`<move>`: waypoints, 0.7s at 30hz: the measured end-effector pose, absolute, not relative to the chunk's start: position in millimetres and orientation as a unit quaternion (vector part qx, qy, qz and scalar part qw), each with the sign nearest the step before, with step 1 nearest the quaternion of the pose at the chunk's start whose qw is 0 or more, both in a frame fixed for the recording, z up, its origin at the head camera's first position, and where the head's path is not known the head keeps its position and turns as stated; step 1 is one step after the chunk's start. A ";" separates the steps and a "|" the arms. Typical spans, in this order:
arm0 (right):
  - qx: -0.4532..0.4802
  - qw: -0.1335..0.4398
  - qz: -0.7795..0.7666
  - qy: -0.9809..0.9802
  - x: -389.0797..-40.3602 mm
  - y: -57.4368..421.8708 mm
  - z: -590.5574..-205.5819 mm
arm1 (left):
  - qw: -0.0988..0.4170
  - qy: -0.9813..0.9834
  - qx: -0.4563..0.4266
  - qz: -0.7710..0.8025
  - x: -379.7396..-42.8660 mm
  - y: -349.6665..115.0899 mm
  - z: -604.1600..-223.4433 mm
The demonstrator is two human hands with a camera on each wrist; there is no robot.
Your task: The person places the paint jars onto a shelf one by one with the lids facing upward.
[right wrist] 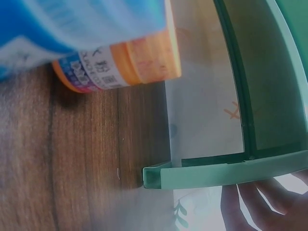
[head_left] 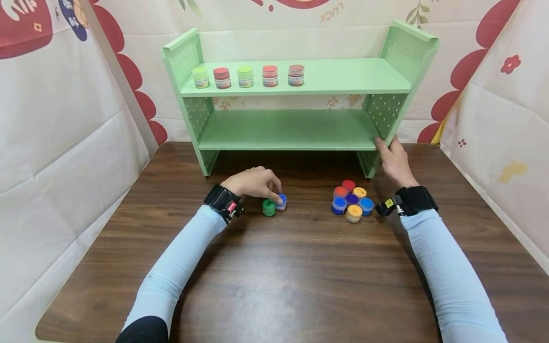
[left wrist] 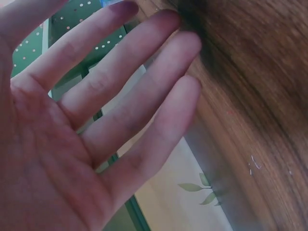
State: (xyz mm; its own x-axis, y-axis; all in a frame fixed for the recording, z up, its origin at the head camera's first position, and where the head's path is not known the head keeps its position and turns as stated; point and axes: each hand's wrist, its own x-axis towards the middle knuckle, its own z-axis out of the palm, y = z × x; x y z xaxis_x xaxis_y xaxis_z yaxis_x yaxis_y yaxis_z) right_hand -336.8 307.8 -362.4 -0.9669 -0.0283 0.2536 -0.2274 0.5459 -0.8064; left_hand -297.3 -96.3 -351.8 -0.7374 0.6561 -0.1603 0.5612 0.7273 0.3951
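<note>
My left hand (head_left: 259, 183) is low over the table, thumb and index finger pinching a small blue-lidded paint jar (head_left: 281, 204). Directly beside it stands a green paint jar (head_left: 269, 208). In the left wrist view the palm and spread fingers (left wrist: 134, 96) fill much of the picture, and only a sliver of blue shows at the top edge. My right hand (head_left: 395, 164) grips the right side panel of a light green two-tier shelf (head_left: 291, 128), low down near the lower board. Its fingers (right wrist: 255, 202) show behind the panel in the right wrist view.
Several paint jars (head_left: 351, 199) with red, yellow, blue and purple lids cluster right of centre. On the upper board, a row of green and red jars (head_left: 245, 76) stands toward the left. Printed cloth (head_left: 502, 119) hangs around the wooden table (head_left: 266, 281).
</note>
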 end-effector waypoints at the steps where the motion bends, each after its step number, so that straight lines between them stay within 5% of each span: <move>1: 0.073 0.106 0.471 -0.873 -336.4 307.7 -362.6 | 0.149 0.916 0.333 0.164 -297.1 -96.1 -352.4; 21: 0.080 0.110 0.471 -0.872 -338.2 308.4 -362.7 | 0.147 0.913 0.337 0.178 -300.1 -95.3 -354.7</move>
State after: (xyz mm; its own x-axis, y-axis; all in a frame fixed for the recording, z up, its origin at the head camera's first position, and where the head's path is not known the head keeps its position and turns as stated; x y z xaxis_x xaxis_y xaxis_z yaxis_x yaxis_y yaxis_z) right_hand -338.2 308.4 -362.7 -0.9632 -0.0353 0.2664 -0.2422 0.5438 -0.8035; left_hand -300.1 -95.3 -354.7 -0.7298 0.6675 -0.1482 0.5627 0.7094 0.4244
